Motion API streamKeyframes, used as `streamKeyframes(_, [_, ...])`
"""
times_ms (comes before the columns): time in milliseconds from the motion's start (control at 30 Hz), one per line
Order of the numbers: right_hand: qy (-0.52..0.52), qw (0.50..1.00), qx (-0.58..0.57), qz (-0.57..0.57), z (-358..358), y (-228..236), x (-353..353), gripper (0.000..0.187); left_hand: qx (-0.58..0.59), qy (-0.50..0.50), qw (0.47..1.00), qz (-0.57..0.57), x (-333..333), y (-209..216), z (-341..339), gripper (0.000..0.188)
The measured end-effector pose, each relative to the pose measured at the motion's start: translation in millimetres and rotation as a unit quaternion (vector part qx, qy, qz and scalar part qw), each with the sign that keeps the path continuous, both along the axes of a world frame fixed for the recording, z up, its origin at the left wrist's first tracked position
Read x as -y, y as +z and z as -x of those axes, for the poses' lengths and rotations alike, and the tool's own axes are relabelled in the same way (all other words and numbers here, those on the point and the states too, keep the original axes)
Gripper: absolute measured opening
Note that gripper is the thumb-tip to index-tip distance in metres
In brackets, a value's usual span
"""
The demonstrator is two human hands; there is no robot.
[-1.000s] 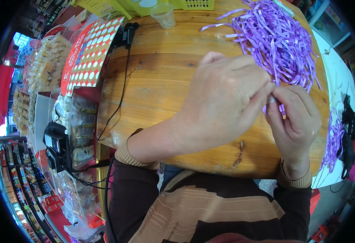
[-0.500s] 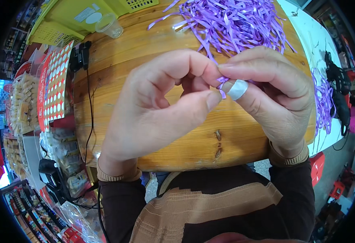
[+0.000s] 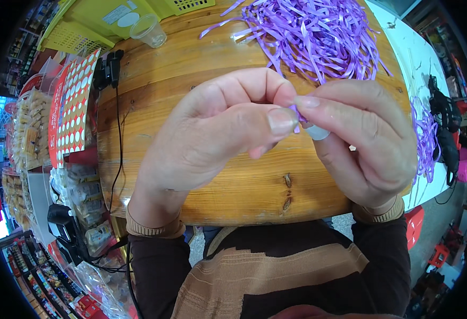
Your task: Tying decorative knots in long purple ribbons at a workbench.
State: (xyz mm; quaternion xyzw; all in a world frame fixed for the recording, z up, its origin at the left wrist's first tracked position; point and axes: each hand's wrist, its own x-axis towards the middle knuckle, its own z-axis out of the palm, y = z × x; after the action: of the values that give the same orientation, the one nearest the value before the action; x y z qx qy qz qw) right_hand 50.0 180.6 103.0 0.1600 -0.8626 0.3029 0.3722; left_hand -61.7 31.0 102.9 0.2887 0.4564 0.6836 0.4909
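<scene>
Above the wooden table, my left hand (image 3: 217,125) and my right hand (image 3: 364,130) meet fingertip to fingertip. Between them they pinch a purple ribbon (image 3: 296,127), of which only a small piece shows; how it is looped or knotted is hidden by the fingers. White tape (image 3: 317,133) wraps a finger of my right hand. Just beyond my hands lies a large tangled heap of purple ribbons (image 3: 318,40), and one strand runs from it toward my fingertips.
The wooden table (image 3: 233,196) has a clear plastic cup (image 3: 149,32) and a yellow-green basket (image 3: 79,32) at its far left. A black cable (image 3: 119,138) runs down the left side. More purple ribbons (image 3: 426,138) hang on a white surface (image 3: 417,69) at the right.
My left thumb has moved up and closed over the ribbon, shutting the gap between thumb and forefinger. My right hand has turned slightly and sits a little lower.
</scene>
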Motion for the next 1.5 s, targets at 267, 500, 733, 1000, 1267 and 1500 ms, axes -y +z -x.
streamKeyframes(267, [-0.014, 1.000, -0.003, -0.025, 0, 2, 2, 0.032, -0.037, 0.070, 0.997, 0.013, -2, 3, -8, 0.022])
streamKeyframes(500, [-0.026, 0.996, 0.081, -0.001, -6, 12, -1, 0.026, -0.175, 0.120, 0.977, 0.021, 1, 4, -17, 0.014])
streamKeyframes(733, [-0.032, 0.997, 0.069, 0.012, -4, 8, 0, 0.020, -0.399, 0.146, 0.905, -0.028, 3, 2, -14, 0.011])
streamKeyframes(1000, [-0.025, 0.996, 0.055, 0.060, -6, 4, 0, 0.018, -0.065, 0.115, 0.989, -0.067, -2, 3, -21, 0.016])
streamKeyframes(1267, [-0.030, 0.997, 0.052, 0.045, -6, 5, -2, 0.019, -0.053, 0.103, 0.990, -0.076, -4, -4, -20, 0.017])
streamKeyframes(1500, [-0.037, 0.998, 0.049, 0.021, -5, 5, 1, 0.020, -0.277, 0.121, 0.950, -0.074, -3, -8, -16, 0.014])
